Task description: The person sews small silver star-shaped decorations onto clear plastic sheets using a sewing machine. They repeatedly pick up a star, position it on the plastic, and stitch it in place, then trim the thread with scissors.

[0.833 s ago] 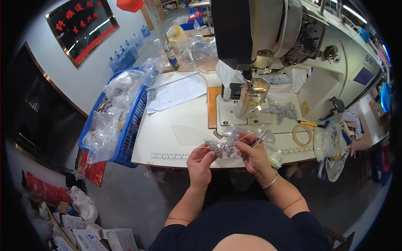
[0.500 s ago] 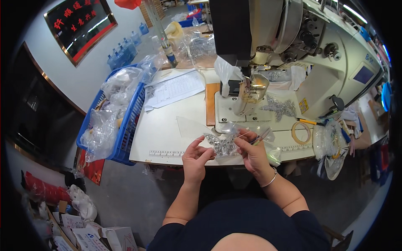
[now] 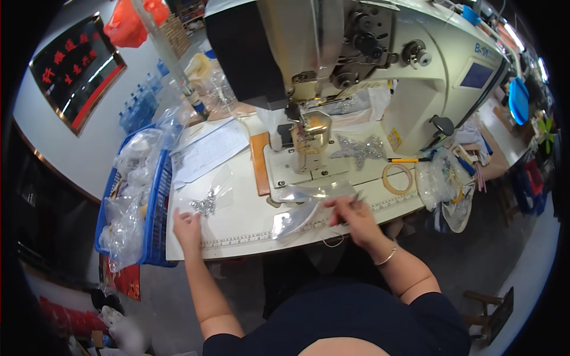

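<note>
On the left of the white sewing table lies a silver, glittery butterfly-shaped applique (image 3: 203,203), partly over a clear plastic sheet (image 3: 224,193). My left hand (image 3: 188,230) is beside its near left edge, fingers loosely bent and apart, with nothing seen in them. Over the table's front part, my right hand (image 3: 357,222) is closed around a small dark, thin tool, blurred and mostly hidden. Its fingertips point at crumpled clear plastic film (image 3: 297,218) in front of the sewing machine (image 3: 309,133). A second silver glittery piece (image 3: 359,149) rests right of the needle area.
A blue basket (image 3: 159,204) full of clear plastic bags stands against the table's left side. Printed paper (image 3: 209,151) and a brown strip (image 3: 259,163) lie left of the machine. At right are a tape roll (image 3: 398,178), an orange pen (image 3: 408,159) and plastic bags (image 3: 436,181).
My left hand has moved left, and the butterfly applique that was between both hands now lies on the table. My right hand is apart from it, over the film. The view has shifted.
</note>
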Available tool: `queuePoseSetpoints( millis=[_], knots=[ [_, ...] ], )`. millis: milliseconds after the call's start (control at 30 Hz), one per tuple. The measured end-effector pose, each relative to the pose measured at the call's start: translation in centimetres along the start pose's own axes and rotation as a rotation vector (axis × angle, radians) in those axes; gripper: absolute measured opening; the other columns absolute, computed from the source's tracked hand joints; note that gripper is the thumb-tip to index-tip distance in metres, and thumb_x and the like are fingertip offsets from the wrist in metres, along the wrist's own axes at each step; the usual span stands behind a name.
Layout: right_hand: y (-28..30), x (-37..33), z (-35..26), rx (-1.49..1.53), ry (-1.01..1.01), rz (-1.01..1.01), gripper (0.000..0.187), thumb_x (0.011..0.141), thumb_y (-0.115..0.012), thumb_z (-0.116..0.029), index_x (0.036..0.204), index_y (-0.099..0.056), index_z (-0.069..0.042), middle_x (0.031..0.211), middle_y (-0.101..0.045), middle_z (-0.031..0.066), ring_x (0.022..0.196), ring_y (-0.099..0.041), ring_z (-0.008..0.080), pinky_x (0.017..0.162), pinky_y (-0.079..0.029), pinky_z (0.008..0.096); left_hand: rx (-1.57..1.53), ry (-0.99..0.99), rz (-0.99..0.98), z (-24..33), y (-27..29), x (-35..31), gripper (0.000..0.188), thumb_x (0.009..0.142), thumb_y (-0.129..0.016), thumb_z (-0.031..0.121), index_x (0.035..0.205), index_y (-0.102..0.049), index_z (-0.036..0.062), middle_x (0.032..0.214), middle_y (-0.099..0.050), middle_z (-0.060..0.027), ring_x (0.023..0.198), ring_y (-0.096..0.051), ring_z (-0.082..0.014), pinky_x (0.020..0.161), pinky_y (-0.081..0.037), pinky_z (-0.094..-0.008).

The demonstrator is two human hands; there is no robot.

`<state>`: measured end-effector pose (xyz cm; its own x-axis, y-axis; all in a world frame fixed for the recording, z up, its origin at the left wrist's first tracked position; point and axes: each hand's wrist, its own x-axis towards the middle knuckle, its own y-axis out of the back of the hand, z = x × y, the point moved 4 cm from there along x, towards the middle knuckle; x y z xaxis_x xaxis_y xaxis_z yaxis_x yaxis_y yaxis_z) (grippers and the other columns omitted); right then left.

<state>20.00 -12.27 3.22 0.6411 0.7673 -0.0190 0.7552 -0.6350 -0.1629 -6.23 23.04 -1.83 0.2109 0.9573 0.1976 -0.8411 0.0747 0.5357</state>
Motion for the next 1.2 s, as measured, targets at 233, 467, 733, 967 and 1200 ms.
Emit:
queuePoseSetpoints(
  millis=[233,467,733,967,1200],
  knots=[
    [12.7,4.9,-2.6,-0.983,0.403,0.508,0.016,0.085,-0.059,-0.011,0.096,-0.064,0.0,0.086,-0.063,0.0146,0.082,-0.061,0.0266,0.072,-0.048,0.0322,0.028,-0.757,-0.169,14.3,-6.1,-10.0,0.035,0.074,-0.067,0.004,0.108,-0.059,0.0024,0.104,-0.058,-0.0143,0.103,-0.052,-0.0326,0.092,-0.039,-0.0403],
    [11.7,13.1,-3.1,-1.137,0.278,0.406,0.034,0.069,-0.074,-0.021,0.095,-0.065,-0.002,0.094,-0.061,0.0196,0.087,-0.059,0.0324,0.077,-0.047,0.0372,-0.05,-0.985,-0.407,22.3,-13.8,-14.6,0.019,0.073,-0.066,0.004,0.092,-0.064,0.0027,0.088,-0.06,-0.0099,0.089,-0.056,-0.0296,0.079,-0.044,-0.0389],
    [10.2,10.0,-5.5,-0.743,0.19,0.065,0.016,0.069,-0.07,-0.011,0.08,-0.062,-0.002,0.073,-0.06,0.0045,0.068,-0.054,0.0121,0.068,-0.045,0.0263,-0.217,-0.919,-0.435,23.1,-14.3,-13.9,0.039,0.074,-0.068,0.005,0.112,-0.058,0.0018,0.108,-0.059,-0.0132,0.104,-0.054,-0.0305,0.086,-0.045,-0.0364],
    [3.2,4.4,-7.5,-0.262,0.253,-0.09,0.027,0.071,-0.071,-0.008,0.096,-0.063,-0.002,0.082,-0.063,0.0008,0.074,-0.053,0.0101,0.073,-0.045,0.0254,-0.532,-0.53,-0.778,24.1,-15.8,-14.2,0.029,0.078,-0.067,0.002,0.105,-0.057,-0.0022,0.088,-0.064,-0.0096,0.077,-0.062,-0.0161,0.068,-0.051,-0.0259],
    [3.9,3.4,-1.9,-0.058,0.119,0.103,0.019,0.081,-0.067,-0.011,0.096,-0.063,-0.001,0.078,-0.062,0.0014,0.067,-0.055,0.0073,0.064,-0.044,0.0199,-0.679,-0.3,-0.788,22.0,-15.8,-14.6,0.02,0.079,-0.067,0.006,0.094,-0.058,-0.0016,0.087,-0.063,-0.0101,0.08,-0.06,-0.0179,0.07,-0.049,-0.0293]
  ],
)
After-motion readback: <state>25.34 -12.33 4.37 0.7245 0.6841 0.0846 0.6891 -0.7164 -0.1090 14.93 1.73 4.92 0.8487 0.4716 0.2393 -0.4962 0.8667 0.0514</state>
